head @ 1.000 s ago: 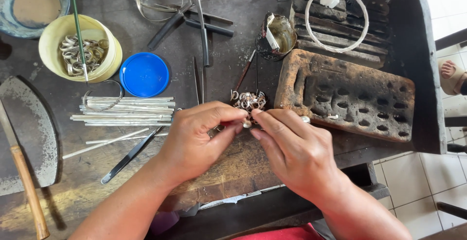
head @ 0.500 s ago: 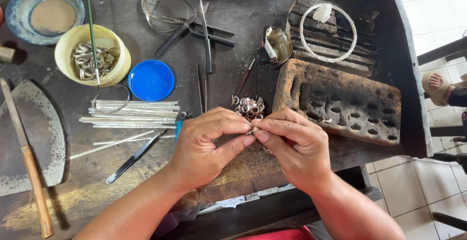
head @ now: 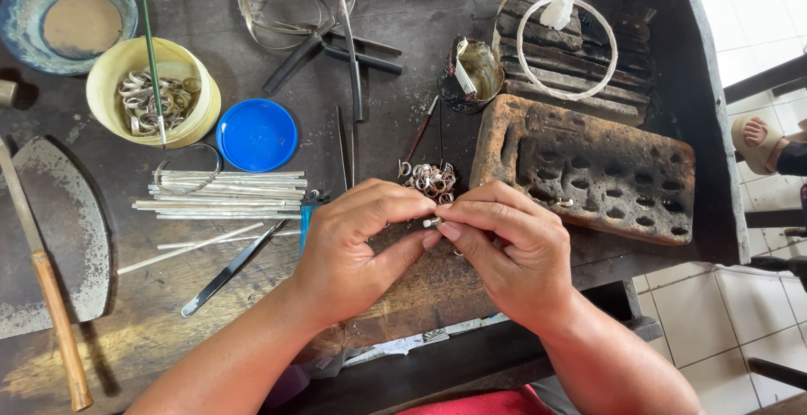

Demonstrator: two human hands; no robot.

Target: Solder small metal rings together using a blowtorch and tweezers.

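My left hand point(head: 357, 243) and my right hand point(head: 504, 251) meet fingertip to fingertip over the front of the dark workbench point(head: 109, 339). Between the fingertips they pinch a small silver metal piece point(head: 432, 222); most of it is hidden. Just beyond the fingers lies a little heap of silver rings point(head: 429, 178). A bundle of thin silver strips point(head: 227, 194) lies to the left of my left hand.
A perforated brown block point(head: 588, 167) sits right of the hands. A yellow cup of rings point(head: 151, 100), a blue lid point(head: 256, 133), a blue bowl point(head: 63, 15), pliers point(head: 324, 45), a curved blade with wooden handle point(head: 46, 247) and a wire loop point(head: 565, 45) are around. A person's sandalled foot point(head: 761, 142) shows at right.
The view has shifted a little, so the bench items sit lower in frame. Both hands stay together at the small piece, with only slight finger movement.
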